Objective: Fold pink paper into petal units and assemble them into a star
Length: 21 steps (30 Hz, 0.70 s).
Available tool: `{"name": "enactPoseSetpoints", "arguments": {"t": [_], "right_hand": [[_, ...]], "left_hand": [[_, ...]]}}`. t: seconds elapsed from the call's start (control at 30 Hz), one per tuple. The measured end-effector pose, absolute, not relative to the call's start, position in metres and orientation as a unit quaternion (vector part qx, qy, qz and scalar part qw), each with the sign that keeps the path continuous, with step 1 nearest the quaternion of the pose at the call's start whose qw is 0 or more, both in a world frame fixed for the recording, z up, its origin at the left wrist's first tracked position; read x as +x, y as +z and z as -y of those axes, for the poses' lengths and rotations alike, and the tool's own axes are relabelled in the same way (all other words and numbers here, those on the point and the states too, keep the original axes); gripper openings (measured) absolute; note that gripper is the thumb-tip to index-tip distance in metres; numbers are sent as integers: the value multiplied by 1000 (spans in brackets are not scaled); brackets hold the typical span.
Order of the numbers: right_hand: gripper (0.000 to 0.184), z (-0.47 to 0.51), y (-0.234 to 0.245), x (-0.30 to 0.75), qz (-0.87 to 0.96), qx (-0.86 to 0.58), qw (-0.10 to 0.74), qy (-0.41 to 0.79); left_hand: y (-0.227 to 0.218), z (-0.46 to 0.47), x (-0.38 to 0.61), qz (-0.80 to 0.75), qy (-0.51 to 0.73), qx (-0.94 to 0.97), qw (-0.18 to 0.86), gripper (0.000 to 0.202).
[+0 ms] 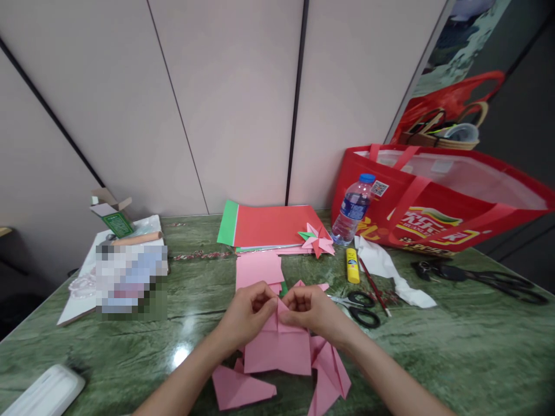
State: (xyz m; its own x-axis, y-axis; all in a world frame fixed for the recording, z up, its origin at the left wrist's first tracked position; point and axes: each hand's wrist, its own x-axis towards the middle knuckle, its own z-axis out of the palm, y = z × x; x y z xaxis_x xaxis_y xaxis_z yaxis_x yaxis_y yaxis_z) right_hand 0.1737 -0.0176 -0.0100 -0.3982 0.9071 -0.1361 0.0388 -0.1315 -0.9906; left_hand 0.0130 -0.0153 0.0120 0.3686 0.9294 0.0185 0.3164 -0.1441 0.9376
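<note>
A sheet of pink origami paper (277, 352) with its upper part folded hangs between my two hands. My left hand (255, 306) pinches its top near the middle crease, and my right hand (306, 309) pinches it just beside, fingertips almost meeting. Folded pink pieces (243, 387) lie below on the left, with more folded pink paper (327, 370) at the lower right. Behind my hands rests a stack of pink squares (258, 270). A pink, red and green paper flower (318, 240) sits on the coloured sheets (275, 224) at the back.
Right of my hands lie black-handled scissors (364, 309), a yellow glue stick (352, 266), a dark red pencil (373, 284) and white tissue (394, 271). A water bottle (353, 211) stands before a red bag (433, 202). Larger black scissors (481, 277) lie far right; a small green box (115, 216) stands left.
</note>
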Motion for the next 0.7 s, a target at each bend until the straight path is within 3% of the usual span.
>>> {"name": "enactPoseSetpoints", "arguments": {"t": [0.17,0.43,0.6,0.7], "right_hand": [[36,17,-11,173,548,-443,370,605],[37,13,-14,175,513,-445,394,619],[26,14,-8,176,526,-400,460,593],[19,14,-9,177,561,-414,450,558]], "left_hand": [[14,13,12,-462,333,657,494,19],[8,13,9,-496,231,688,477,32],[9,15,8,-494,218,659,523,29],[10,16,9,-475,214,651,553,26]]}}
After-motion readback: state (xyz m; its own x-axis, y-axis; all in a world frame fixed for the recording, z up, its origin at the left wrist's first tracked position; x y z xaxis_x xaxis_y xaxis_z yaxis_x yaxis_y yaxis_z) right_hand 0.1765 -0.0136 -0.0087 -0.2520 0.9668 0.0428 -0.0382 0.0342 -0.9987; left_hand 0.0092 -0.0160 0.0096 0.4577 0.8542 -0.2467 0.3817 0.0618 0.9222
